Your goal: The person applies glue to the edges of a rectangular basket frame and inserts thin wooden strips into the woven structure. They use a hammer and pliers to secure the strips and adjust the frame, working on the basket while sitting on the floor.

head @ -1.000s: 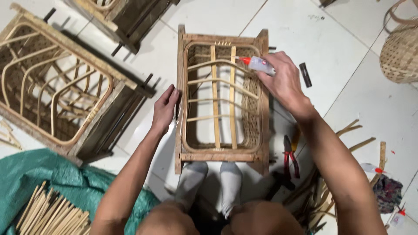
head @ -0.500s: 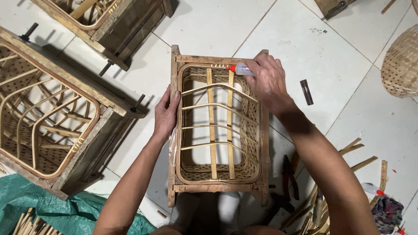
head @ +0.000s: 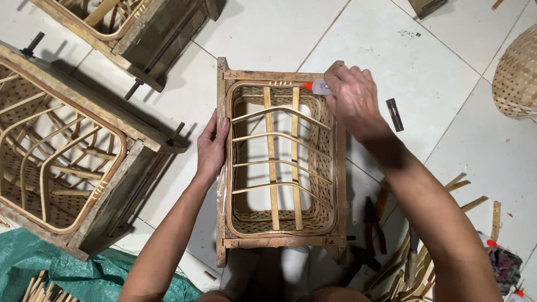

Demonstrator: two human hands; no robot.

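Observation:
A rectangular woven bamboo basket (head: 246, 218) sits inside a wooden frame mould (head: 279, 242) on the tiled floor in front of me. Two long slats and several curved cross ribs span its opening. My left hand (head: 211, 146) lies flat against the frame's left side. My right hand (head: 351, 98) holds a small glue tube (head: 316, 86) with a red tip, which points at the basket's far rim near the right corner.
Two more wooden moulds with baskets stand at left (head: 67, 151) and top left (head: 140, 22). A round woven basket (head: 517, 72) lies at the right edge. Red-handled pliers (head: 373, 223), bamboo strips (head: 414, 268) and a small dark stick (head: 394, 114) lie at right. Green tarp (head: 67, 274) at lower left.
My right hand has brought the glue tube from above the basket's right side down to its far rim. The view has moved closer. My left hand stays on the frame.

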